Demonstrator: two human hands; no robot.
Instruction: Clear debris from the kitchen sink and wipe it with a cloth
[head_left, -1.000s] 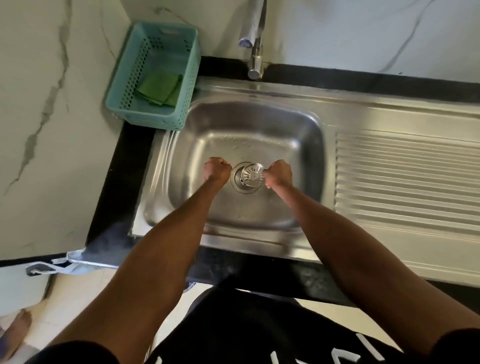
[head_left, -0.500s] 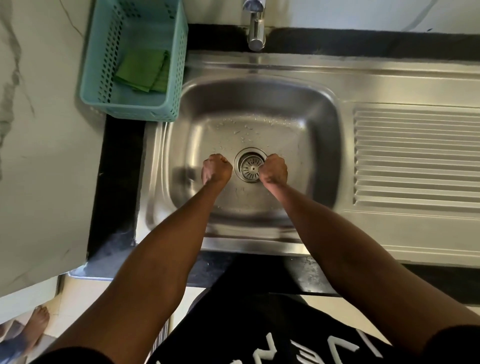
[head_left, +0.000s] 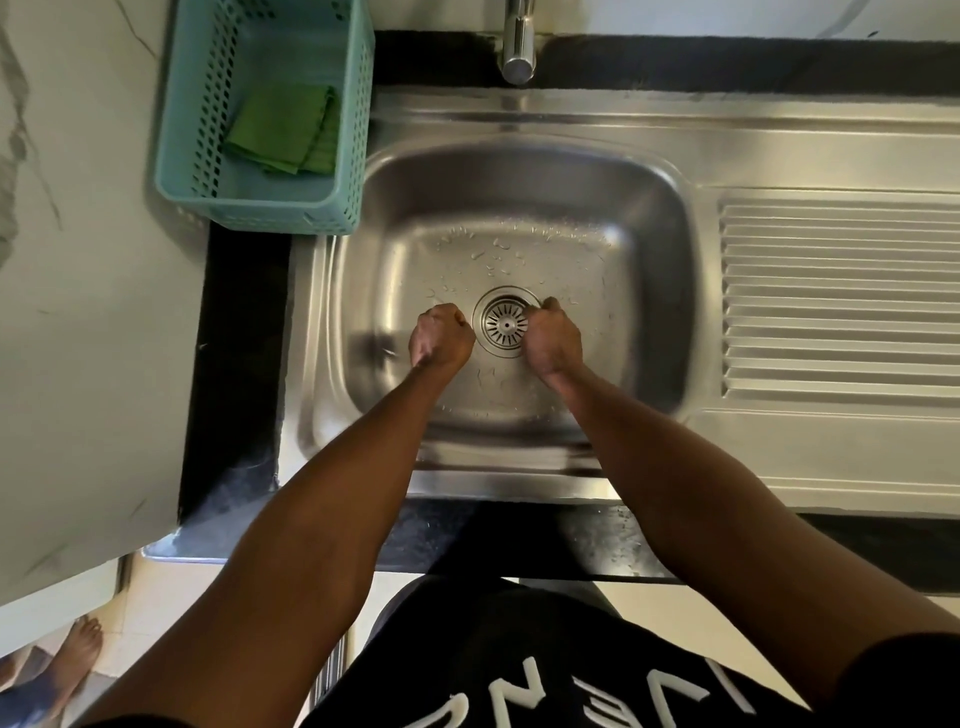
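The steel sink (head_left: 519, 197) has water drops and small specks (head_left: 493, 254) scattered over its floor. A round slotted strainer (head_left: 505, 325) sits flat in the drain. My left hand (head_left: 440, 338) is a closed fist resting on the sink floor just left of the drain; what is inside it is hidden. My right hand (head_left: 553, 340) is curled just right of the drain, its fingertips pinched at the drain ring's upper right edge. A folded green cloth (head_left: 283, 130) lies in the teal basket (head_left: 270, 215) at the back left.
The faucet (head_left: 518, 47) stands behind the basin at the top middle. A ribbed drainboard (head_left: 831, 296) extends to the right. A white marble wall fills the left side, with black counter around the sink. Another person's bare foot (head_left: 78, 654) is on the floor at the lower left.
A second ago the strainer stood tilted and raised at my right fingers; now it lies flat in the drain. The view has moved closer over the sink. Both hands stayed by the drain.
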